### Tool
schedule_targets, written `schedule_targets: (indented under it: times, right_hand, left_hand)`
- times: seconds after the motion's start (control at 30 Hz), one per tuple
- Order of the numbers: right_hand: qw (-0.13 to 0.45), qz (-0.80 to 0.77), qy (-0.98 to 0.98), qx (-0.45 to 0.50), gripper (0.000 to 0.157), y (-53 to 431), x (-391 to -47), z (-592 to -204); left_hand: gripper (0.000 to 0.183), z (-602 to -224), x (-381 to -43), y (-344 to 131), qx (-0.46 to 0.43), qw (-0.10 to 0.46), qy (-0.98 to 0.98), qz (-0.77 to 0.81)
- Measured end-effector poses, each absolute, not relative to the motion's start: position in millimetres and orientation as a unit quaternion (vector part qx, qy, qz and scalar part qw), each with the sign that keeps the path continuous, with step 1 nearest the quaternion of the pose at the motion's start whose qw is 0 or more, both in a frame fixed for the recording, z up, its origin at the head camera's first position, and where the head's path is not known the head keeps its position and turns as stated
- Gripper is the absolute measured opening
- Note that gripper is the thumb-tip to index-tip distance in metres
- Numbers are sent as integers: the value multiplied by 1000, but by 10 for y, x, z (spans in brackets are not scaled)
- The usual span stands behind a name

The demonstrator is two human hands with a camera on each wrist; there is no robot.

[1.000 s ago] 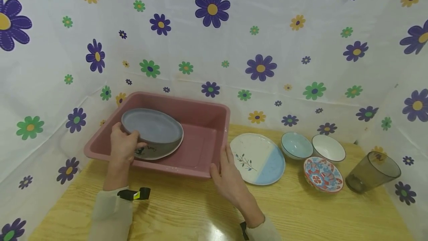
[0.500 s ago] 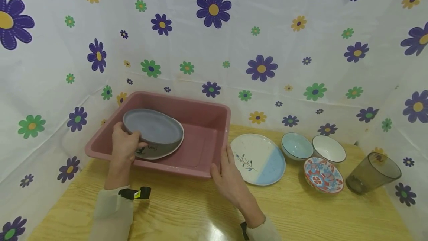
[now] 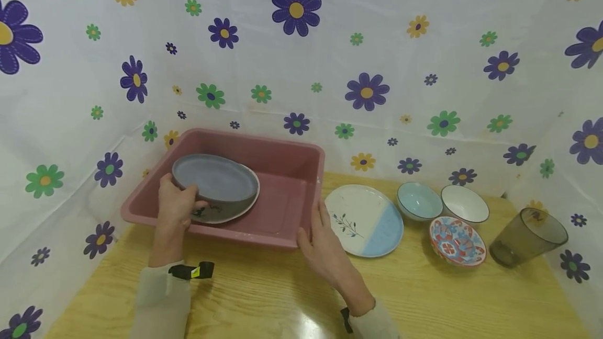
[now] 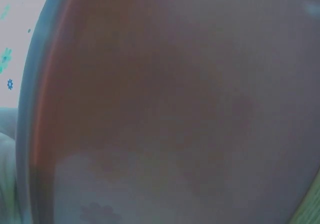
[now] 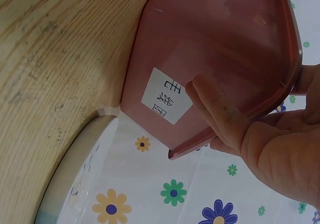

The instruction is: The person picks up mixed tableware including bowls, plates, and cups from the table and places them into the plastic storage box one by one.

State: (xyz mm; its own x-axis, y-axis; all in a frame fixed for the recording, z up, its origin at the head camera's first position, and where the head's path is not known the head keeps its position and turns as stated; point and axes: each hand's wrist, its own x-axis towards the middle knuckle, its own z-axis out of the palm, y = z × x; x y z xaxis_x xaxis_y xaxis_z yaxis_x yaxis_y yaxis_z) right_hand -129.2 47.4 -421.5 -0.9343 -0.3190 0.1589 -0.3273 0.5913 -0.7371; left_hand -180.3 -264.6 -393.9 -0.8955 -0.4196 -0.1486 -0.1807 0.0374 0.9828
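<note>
A grey oval dish [image 3: 214, 178] is tilted inside the left part of a pink plastic basin [image 3: 287, 200]. My left hand [image 3: 175, 203] reaches over the basin's front rim and grips the dish at its near left edge, thumb toward the front. Beneath the dish shows a pale plate [image 3: 231, 216] with a dark drawing, mostly covered. At the basin's right end, my right hand [image 3: 327, 250] rests with straight fingers [image 5: 215, 103] along the outer wall, by a white label [image 5: 166, 95] with handwriting. The basin's wall [image 4: 165, 93] fills the left wrist view, hiding the left fingers.
Right of the basin lies a cream and blue plate [image 3: 363, 221] with a leaf sprig. Farther right are a light blue bowl [image 3: 419, 201], a white bowl [image 3: 465, 204], a red-and-blue patterned bowl [image 3: 457, 241] and a smoky glass [image 3: 525, 239]. A flowered sheet [image 3: 264, 67] backs the wooden table [image 3: 254, 292].
Both hands, the dish and the basin keep their places. Only the head view shifts slightly.
</note>
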Motion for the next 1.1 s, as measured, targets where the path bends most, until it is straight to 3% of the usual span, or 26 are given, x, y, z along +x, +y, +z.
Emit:
schedule_targets:
  times: [0.33, 0.6, 0.77, 0.93, 1.1]
  right_hand:
    - [7, 414, -891, 185, 72, 455, -1269, -4221]
    - [9, 411, -890, 195, 73, 461, -1290, -4218]
    - [4, 419, -887, 195, 73, 460, -1294, -4215]
    - [-4, 418, -888, 191, 72, 445, -1286, -4215]
    - [-4, 416, -889, 191, 73, 434, -1275, -4211]
  left_hand:
    - [71, -3924, -1759, -2679, 202, 62, -741, -637]
    - [89, -3937, -1799, -2712, 205, -2, -796, -569]
    - [94, -3924, -1831, -2686, 217, -11, -843, -492]
    - [86, -3896, -1858, -2646, 225, -2, -878, -423]
    - [79, -3867, -1892, -2672, 223, -41, -903, -366]
